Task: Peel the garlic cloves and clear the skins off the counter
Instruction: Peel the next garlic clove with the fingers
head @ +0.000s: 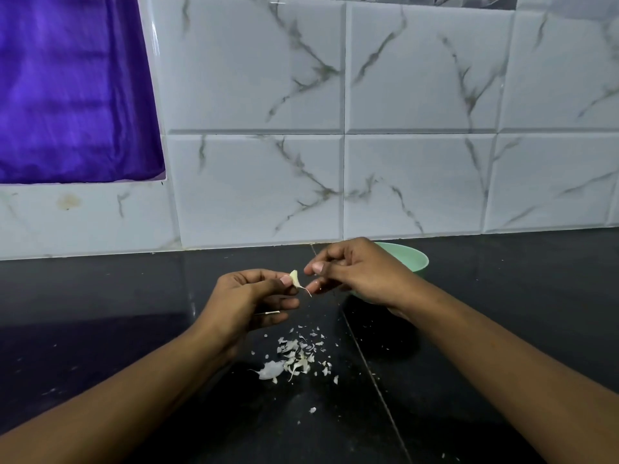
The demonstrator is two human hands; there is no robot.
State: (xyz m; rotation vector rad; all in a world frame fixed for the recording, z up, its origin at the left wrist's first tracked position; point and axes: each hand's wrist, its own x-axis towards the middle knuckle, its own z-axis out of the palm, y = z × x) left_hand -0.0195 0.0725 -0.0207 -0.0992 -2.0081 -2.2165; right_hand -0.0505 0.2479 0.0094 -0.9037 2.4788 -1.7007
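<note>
My left hand point(249, 298) pinches a small pale garlic clove point(294, 278) between thumb and fingers, above the black counter point(100, 329). A thin strip of skin hangs from the clove's lower end. My right hand point(355, 271) is just to the right of the clove, fingers curled, fingertips close to the hanging skin; whether they touch it I cannot tell. A heap of white garlic skins point(296, 358) lies on the counter below my hands. A mint-green bowl point(413, 257) stands behind my right hand, mostly hidden by it.
A white marbled tile wall point(335, 128) rises right behind the counter. A purple cloth point(67, 88) fills a recess at the upper left. Small skin flakes point(312, 410) are scattered nearer the front of the counter.
</note>
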